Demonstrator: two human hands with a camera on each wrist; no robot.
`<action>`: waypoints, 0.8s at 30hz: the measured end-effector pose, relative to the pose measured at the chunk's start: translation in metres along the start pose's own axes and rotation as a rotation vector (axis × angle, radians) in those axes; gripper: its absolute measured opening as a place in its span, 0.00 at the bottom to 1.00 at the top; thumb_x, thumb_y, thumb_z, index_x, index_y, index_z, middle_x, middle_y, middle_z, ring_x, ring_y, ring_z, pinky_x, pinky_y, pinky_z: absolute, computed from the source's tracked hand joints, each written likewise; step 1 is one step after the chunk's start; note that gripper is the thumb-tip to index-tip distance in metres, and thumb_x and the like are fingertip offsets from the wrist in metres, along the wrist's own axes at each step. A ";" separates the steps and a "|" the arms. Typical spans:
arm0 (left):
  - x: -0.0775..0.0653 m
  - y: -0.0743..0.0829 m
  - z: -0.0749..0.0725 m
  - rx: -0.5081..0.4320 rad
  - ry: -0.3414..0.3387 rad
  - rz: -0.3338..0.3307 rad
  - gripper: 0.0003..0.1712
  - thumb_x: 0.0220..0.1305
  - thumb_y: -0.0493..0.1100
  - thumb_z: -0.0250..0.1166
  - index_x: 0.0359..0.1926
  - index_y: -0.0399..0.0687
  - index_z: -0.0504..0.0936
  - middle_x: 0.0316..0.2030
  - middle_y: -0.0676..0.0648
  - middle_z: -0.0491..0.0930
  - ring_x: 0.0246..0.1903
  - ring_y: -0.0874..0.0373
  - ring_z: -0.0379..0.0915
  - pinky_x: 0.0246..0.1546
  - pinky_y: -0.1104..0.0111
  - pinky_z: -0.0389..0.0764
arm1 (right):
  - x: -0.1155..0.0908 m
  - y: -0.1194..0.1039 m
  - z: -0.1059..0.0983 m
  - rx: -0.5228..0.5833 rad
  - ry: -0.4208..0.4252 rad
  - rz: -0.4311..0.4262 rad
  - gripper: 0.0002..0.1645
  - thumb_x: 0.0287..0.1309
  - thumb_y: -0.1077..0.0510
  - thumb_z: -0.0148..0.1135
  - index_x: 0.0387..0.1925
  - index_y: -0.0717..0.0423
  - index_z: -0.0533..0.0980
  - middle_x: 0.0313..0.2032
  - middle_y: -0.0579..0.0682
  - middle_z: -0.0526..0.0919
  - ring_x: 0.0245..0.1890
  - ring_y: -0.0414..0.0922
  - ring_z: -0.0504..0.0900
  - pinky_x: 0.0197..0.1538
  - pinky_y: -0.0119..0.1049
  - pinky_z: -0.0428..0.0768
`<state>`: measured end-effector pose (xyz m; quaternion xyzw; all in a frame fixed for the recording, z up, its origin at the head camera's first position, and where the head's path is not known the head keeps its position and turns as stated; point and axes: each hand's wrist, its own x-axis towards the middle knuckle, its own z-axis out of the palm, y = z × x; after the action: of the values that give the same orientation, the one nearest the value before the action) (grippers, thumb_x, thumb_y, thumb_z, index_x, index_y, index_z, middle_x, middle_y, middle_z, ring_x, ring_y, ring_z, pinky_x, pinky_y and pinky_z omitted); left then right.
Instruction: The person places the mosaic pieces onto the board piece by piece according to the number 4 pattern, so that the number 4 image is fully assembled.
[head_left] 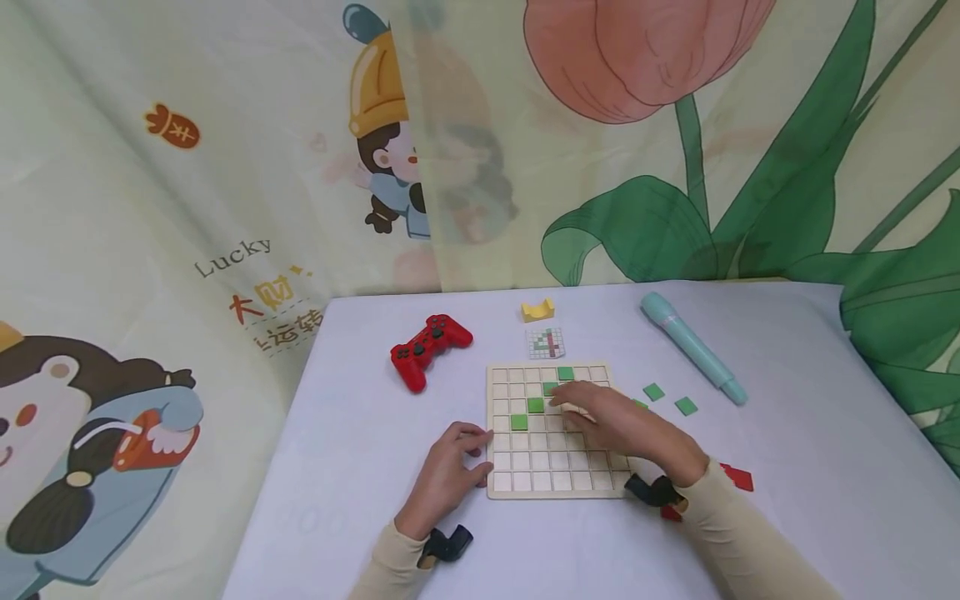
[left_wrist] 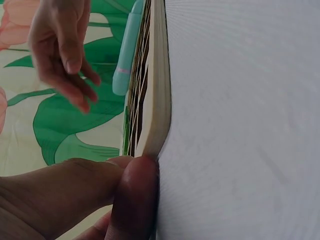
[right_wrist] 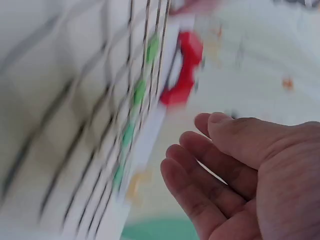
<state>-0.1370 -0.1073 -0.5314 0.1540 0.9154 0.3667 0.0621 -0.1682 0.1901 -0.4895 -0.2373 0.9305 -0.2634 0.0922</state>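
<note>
A pale wooden grid board (head_left: pixel 528 482) lies on the table, with several green square tiles (head_left: pixel 535 405) in a diagonal row of its cells. My left hand (head_left: pixel 446 471) holds the board's left edge; the left wrist view shows thumb and finger (left_wrist: pixel 137 192) meeting at the board's corner. Above the right half of the board hovers my right hand (head_left: pixel 618 421), its fingers loosely bent. Nothing shows between those fingers (right_wrist: pixel 195 192) in the right wrist view. Beyond the board lies a small card (head_left: pixel 545 343) printed with a green and red grid pattern.
Loose green tiles (head_left: pixel 686 406) lie right of the board. Red pieces (head_left: pixel 738 477) are partly hidden by my right arm. A red game controller (head_left: pixel 429 350) sits at the back left, a yellow holder (head_left: pixel 537 311) at the back, a teal microphone (head_left: pixel 693 348) at the back right.
</note>
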 end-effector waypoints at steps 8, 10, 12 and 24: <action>0.000 0.002 0.000 -0.008 -0.005 -0.013 0.28 0.59 0.34 0.79 0.62 0.40 0.87 0.55 0.45 0.81 0.45 0.58 0.80 0.35 0.78 0.80 | -0.052 0.075 -0.040 -0.030 0.170 0.261 0.24 0.67 0.62 0.71 0.64 0.56 0.80 0.63 0.62 0.84 0.63 0.64 0.81 0.61 0.61 0.85; 0.001 0.002 0.000 -0.014 -0.003 -0.006 0.28 0.59 0.33 0.78 0.61 0.39 0.87 0.55 0.45 0.81 0.44 0.57 0.81 0.35 0.78 0.80 | -0.062 0.090 -0.042 -0.030 0.182 0.319 0.25 0.67 0.62 0.71 0.64 0.57 0.80 0.63 0.64 0.83 0.61 0.65 0.81 0.60 0.63 0.86; 0.001 0.002 -0.001 -0.030 -0.001 -0.005 0.27 0.59 0.32 0.78 0.61 0.38 0.87 0.55 0.44 0.81 0.44 0.56 0.81 0.33 0.78 0.81 | -0.070 0.103 -0.042 -0.019 0.184 0.370 0.25 0.67 0.62 0.71 0.64 0.57 0.79 0.63 0.66 0.81 0.60 0.67 0.80 0.58 0.64 0.86; 0.003 -0.002 0.003 -0.088 0.001 -0.033 0.27 0.58 0.31 0.78 0.61 0.38 0.87 0.55 0.44 0.80 0.44 0.56 0.80 0.28 0.78 0.83 | -0.073 0.125 -0.032 -0.014 0.132 0.445 0.26 0.60 0.63 0.77 0.58 0.62 0.79 0.55 0.67 0.78 0.54 0.64 0.78 0.54 0.62 0.88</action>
<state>-0.1392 -0.1053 -0.5349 0.1358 0.9009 0.4055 0.0745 -0.1630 0.3339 -0.5260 -0.0093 0.9658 -0.2448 0.0854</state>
